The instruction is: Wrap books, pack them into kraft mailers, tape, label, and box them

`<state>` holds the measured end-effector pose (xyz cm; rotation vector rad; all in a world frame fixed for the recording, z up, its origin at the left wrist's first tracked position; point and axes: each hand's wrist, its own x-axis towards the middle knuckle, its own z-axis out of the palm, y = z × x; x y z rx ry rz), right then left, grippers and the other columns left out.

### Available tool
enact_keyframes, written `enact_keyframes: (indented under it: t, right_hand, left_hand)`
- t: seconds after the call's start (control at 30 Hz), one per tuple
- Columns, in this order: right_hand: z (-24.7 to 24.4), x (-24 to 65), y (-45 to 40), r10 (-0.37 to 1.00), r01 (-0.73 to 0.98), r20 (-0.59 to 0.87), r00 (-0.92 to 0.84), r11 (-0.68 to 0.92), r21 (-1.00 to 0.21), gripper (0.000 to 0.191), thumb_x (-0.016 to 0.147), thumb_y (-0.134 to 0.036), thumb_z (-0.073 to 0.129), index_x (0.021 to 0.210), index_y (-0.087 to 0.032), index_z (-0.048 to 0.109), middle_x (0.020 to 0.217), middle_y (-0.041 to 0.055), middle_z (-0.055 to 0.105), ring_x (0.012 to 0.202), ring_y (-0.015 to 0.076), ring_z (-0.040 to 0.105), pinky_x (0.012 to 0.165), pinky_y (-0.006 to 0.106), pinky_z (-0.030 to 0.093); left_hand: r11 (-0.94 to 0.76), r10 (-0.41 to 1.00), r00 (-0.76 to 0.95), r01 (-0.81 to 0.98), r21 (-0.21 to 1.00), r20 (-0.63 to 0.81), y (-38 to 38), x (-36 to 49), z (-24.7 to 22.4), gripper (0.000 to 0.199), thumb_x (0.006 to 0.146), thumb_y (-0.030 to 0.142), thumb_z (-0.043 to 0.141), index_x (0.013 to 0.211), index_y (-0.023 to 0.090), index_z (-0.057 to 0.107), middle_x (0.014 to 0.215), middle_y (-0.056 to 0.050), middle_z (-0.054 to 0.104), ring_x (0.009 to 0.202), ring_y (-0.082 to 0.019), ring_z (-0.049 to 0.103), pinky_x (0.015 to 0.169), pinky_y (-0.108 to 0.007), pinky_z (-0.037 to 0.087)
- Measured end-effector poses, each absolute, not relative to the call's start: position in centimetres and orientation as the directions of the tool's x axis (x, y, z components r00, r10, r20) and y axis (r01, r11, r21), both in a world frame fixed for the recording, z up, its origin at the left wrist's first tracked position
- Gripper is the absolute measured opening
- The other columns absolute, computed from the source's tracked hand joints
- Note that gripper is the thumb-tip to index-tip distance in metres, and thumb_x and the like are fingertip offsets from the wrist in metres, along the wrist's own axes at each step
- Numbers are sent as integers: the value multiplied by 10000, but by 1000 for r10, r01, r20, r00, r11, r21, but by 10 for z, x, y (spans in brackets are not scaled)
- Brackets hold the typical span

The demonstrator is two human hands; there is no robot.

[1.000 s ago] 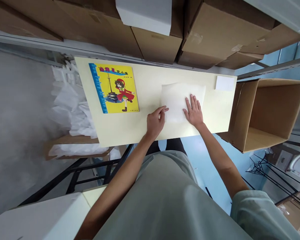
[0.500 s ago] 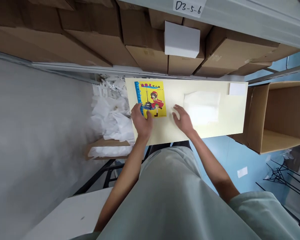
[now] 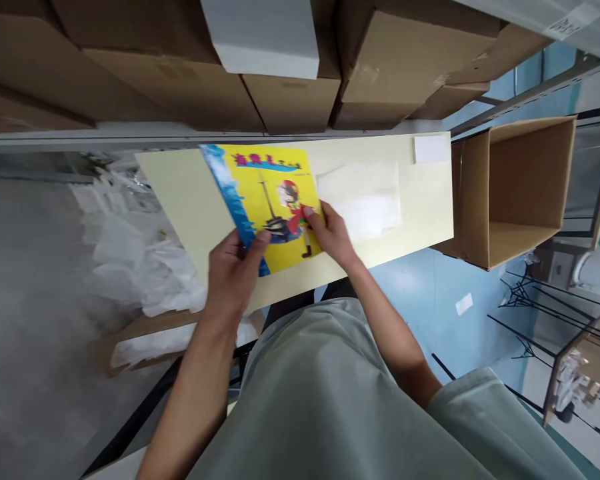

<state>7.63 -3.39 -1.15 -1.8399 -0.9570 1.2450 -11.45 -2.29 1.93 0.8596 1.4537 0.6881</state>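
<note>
A yellow book (image 3: 250, 193) with a blue spine edge and a cartoon figure in red is held above the cream tabletop (image 3: 180, 193). My left hand (image 3: 235, 270) grips its lower left edge, thumb on the cover. On the book's right edge, my right hand (image 3: 333, 233) is closed with its thumb on the front. A white sheet (image 3: 365, 200) lies on the tabletop, right of the book. Farther right, a small white card (image 3: 430, 149) rests near the back edge.
Cardboard boxes (image 3: 290, 103) line the shelf behind the table. An open cardboard box (image 3: 525, 180) stands at the right end. White plastic bags (image 3: 140, 247) are piled on the left. Black metal legs (image 3: 525, 300) show at the lower right.
Both hands have closed on the book and raised it off the tabletop, tilting it. The view has shifted to the right.
</note>
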Motion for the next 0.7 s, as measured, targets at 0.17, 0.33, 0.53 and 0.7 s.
enact_keyframes:
  t: [0.17,0.33,0.53,0.7]
  right_hand:
    - [17,185,-71,816,140,-387,430,-484,-864,569,987,-707,659,1276,-218,668,1276,113,813,1094,271,798,884,386,683]
    - [-13,276,-77,780,294,-316,541,-528,-797,544,998,-699,590,1185,-194,669,1169,152,817,1019,281,783,806,386,648]
    - [-61,318,-57,791,382,-334,513,-559,-736,499,1012,-669,579,1140,-194,663,1138,157,808,961,275,758,761,366,606]
    - [-78,318,-56,781,512,-341,523,-608,-606,382,1053,-498,569,1237,-179,669,1122,163,762,982,283,730,789,391,604]
  left_hand:
    - [510,797,289,149,847,-531,-45,-14,1,364,935,607,754,1071,276,685,1032,-58,800,1040,-271,798,860,-383,702]
    - [379,816,323,326,866,-479,-49,85,-50,228,1070,394,585,1243,262,654,1207,-116,788,1027,-277,795,902,-419,669]
    - [302,867,174,562,770,-467,-43,128,-82,91,999,262,633,1072,233,680,1123,-151,718,946,-306,756,905,-478,649]
    - [241,935,44,650,721,-353,-42,104,-79,238,966,249,656,1201,209,661,1249,-175,687,1112,-339,728,1035,-524,611]
